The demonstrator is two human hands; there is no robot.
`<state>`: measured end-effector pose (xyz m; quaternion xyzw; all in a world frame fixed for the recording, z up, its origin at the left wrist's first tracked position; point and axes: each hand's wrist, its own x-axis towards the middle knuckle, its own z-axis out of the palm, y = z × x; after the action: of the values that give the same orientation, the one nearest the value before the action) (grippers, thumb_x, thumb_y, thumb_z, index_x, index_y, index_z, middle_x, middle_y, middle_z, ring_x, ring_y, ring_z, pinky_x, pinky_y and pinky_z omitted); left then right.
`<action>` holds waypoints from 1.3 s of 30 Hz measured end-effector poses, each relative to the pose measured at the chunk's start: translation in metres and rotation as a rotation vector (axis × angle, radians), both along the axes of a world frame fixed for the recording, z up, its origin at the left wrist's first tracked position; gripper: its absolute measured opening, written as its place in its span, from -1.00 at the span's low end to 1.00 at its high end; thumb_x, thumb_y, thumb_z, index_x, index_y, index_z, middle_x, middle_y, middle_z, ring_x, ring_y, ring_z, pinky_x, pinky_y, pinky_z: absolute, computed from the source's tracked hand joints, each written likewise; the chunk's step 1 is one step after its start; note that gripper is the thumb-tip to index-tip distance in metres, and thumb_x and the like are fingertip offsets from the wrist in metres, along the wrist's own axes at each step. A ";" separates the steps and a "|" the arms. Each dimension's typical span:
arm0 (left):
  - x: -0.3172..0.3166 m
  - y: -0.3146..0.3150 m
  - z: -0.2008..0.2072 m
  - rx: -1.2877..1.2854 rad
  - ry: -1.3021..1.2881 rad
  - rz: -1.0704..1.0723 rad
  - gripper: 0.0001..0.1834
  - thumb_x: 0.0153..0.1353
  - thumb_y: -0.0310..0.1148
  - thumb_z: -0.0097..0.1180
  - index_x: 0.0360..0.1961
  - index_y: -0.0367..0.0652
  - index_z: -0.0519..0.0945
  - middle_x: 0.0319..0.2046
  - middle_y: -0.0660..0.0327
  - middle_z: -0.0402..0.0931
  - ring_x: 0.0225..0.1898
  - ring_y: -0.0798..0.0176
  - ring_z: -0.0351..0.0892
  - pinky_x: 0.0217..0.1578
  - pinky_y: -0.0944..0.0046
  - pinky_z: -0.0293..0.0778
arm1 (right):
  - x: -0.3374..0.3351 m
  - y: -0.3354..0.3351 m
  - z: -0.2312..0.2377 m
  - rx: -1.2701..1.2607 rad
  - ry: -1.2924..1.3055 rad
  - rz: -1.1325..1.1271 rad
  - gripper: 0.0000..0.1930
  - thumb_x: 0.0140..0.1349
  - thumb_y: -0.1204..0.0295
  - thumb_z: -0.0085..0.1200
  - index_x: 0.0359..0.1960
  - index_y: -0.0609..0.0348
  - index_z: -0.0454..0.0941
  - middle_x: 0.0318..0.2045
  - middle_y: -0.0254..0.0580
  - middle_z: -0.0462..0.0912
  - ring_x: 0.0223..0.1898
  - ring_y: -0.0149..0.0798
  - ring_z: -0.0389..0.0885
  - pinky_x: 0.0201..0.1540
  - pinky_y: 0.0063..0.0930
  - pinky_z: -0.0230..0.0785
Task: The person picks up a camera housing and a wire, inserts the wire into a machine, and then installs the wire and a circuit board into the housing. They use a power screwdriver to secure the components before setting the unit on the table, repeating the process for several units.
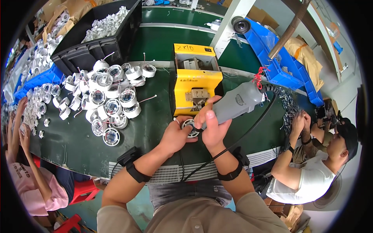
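My left hand (176, 136) grips a round white housing (189, 125) with a dark inside, just in front of the yellow machine. In my right hand (215, 131) is a grey electric screwdriver (237, 101), tilted so that its tip end points down-left into the housing. My right fingers partly cover the tip and the housing's middle, so the contact point is hidden. A yellow machine (197, 82) with a metal block on its front stands beyond both hands. Left of them, a heap of similar round white housings (112, 107) with circuit boards and thin wires lies on the green table.
A black crate (93, 50) of small white parts stands at the far left. Blue bins (278, 66) line the right back. A black cable (229, 146) crosses my right forearm. One co-worker (311, 171) sits at right; another (33, 182) works at left.
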<state>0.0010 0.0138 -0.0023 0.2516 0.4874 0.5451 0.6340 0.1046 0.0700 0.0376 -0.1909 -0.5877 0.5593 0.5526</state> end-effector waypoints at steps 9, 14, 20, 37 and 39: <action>-0.021 -0.002 0.004 0.082 0.279 -0.156 -0.65 0.24 -0.51 -0.07 0.05 -0.36 0.38 -0.12 0.04 0.50 -0.11 0.17 0.57 -0.30 0.27 0.64 | 0.001 -0.008 -0.008 0.028 -0.098 0.149 -0.50 0.01 0.30 0.29 -0.04 0.27 0.43 -0.31 -0.28 0.57 -0.28 -0.40 0.52 -0.16 -0.46 0.40; -0.069 -0.021 0.072 -0.186 0.897 -0.050 -0.58 0.17 -0.47 0.06 0.08 -0.33 0.40 -0.34 -0.05 0.58 -0.18 0.14 0.63 -0.39 0.30 0.57 | 0.046 0.034 0.010 0.295 -0.067 -0.009 -0.57 0.16 0.29 0.17 0.00 0.26 0.41 -0.30 -0.31 0.54 -0.20 -0.34 0.53 -0.03 -0.39 0.36; -0.085 -0.026 0.071 0.142 1.467 0.820 -0.44 0.10 -0.41 0.17 0.16 -0.26 0.36 -0.09 -0.06 0.48 -0.39 0.08 0.53 -0.36 0.21 0.45 | 0.143 0.139 -0.018 0.366 -1.112 -1.113 -0.58 -0.06 0.21 0.31 -0.18 0.15 0.55 -0.21 -0.06 0.56 -0.12 0.00 0.47 -0.05 -0.18 0.30; 0.000 -0.019 0.023 0.371 0.163 -0.467 -0.49 0.30 -0.26 0.03 0.21 -0.29 0.29 0.05 0.19 0.39 0.05 0.31 0.38 0.10 0.31 0.29 | 0.090 -0.040 -0.006 0.760 -0.515 -0.273 -0.74 -0.15 0.44 0.33 -0.45 0.10 0.46 -0.42 -0.23 0.50 -0.30 -0.10 0.47 -0.21 -0.25 0.31; -0.002 -0.022 0.022 0.375 0.106 -0.419 -0.48 0.24 -0.29 0.10 0.18 -0.29 0.32 0.01 0.19 0.42 0.06 0.31 0.38 0.09 0.29 0.30 | 0.093 -0.039 -0.005 0.725 -0.486 -0.257 -0.70 -0.12 0.40 0.36 -0.36 0.10 0.50 -0.28 -0.20 0.50 -0.19 -0.13 0.48 -0.11 -0.27 0.32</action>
<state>-0.0012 -0.0087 0.0202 0.4877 0.3478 0.4690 0.6490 0.1974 0.0308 0.0322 -0.1821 -0.8297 0.1833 0.4948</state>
